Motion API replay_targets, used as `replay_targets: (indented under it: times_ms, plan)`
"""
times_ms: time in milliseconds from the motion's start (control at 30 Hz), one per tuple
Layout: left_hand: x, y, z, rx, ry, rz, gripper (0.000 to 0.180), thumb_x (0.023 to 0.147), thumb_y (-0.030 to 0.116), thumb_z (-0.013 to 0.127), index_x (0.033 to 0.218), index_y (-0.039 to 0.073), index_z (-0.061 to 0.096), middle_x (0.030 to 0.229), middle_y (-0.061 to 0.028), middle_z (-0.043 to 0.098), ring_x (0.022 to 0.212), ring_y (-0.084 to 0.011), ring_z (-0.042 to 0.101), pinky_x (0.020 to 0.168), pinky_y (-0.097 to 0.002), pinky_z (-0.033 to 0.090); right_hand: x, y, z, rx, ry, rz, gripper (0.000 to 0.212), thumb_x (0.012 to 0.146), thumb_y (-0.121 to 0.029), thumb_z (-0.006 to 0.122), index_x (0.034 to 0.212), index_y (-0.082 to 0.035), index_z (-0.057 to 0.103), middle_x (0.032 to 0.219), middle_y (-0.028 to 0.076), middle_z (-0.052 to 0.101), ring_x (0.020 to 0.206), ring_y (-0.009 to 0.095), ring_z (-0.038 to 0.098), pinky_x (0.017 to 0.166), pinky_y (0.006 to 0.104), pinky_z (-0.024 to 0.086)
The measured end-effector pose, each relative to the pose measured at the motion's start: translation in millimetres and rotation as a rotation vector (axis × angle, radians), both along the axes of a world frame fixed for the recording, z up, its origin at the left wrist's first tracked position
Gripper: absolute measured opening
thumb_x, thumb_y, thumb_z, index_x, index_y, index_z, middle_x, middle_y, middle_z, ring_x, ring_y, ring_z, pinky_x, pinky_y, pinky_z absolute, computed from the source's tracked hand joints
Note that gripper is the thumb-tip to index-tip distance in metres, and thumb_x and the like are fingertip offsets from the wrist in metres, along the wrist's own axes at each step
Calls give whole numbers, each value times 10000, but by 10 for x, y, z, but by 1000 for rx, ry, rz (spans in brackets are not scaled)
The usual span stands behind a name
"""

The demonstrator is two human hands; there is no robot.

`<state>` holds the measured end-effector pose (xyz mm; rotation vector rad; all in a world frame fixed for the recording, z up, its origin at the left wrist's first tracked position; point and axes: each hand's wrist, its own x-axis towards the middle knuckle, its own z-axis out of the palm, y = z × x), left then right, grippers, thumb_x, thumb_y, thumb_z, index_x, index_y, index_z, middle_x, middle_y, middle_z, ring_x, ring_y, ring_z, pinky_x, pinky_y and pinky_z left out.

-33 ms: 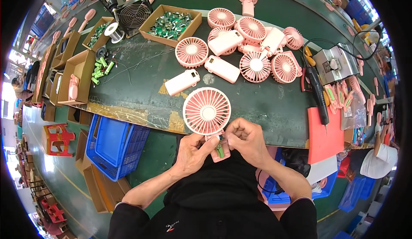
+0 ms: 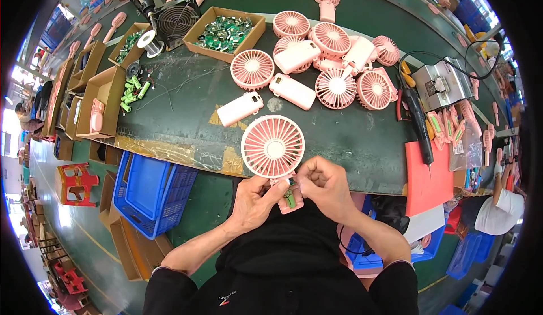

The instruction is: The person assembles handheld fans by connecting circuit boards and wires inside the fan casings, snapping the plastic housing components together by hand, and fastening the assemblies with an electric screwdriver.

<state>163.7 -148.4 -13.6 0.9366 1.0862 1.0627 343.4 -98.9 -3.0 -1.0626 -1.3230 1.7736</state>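
A pink handheld fan [image 2: 275, 147] is held at the table's front edge, its round grille lying over the tabletop. My left hand [image 2: 253, 202] is closed around the neck of its handle, thumb on top. The handle is open and shows a green battery [image 2: 290, 198] and a bit of circuit board inside. My right hand [image 2: 324, 185] is closed in a pinch at the right side of the opened handle. Whatever sits between those fingertips is too small to make out.
Several pink fans [image 2: 334, 37] and handle pieces [image 2: 240, 109] cover the far table. Further left are a carton of circuit boards [image 2: 257, 30], a solder spool [image 2: 150, 43] and green batteries [image 2: 131, 92]. An electric screwdriver [image 2: 419, 123] lies at right. Blue crates [image 2: 153, 228] stand below left.
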Motion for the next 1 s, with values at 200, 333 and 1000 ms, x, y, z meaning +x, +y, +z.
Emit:
replay_targets:
  times_ms: [200,333,1000]
  plan:
    - [66,11,29,70,16,38,196,978,112,570,1078,-48,621,774,-52,656,608,-86,619,557,-233,487,5,-29,38,135,-85,-40,60,875,44,608,868,30,550,784,43,621,679,50,601,565,199,477]
    - [62,25,15,122,98,34,182,970,110,580,1050,-45,630,739,-47,656,600,-81,613,536,-233,482,66,58,94,316,-271,41,86,847,47,633,844,29,549,761,51,617,645,50,605,529,202,473]
    - [45,30,-26,82,196,37,233,943,66,586,1122,-75,630,887,-85,706,693,-119,663,678,-237,511,46,65,-46,-5,-8,-11,36,897,28,612,915,59,614,805,77,668,671,90,635,593,227,514]
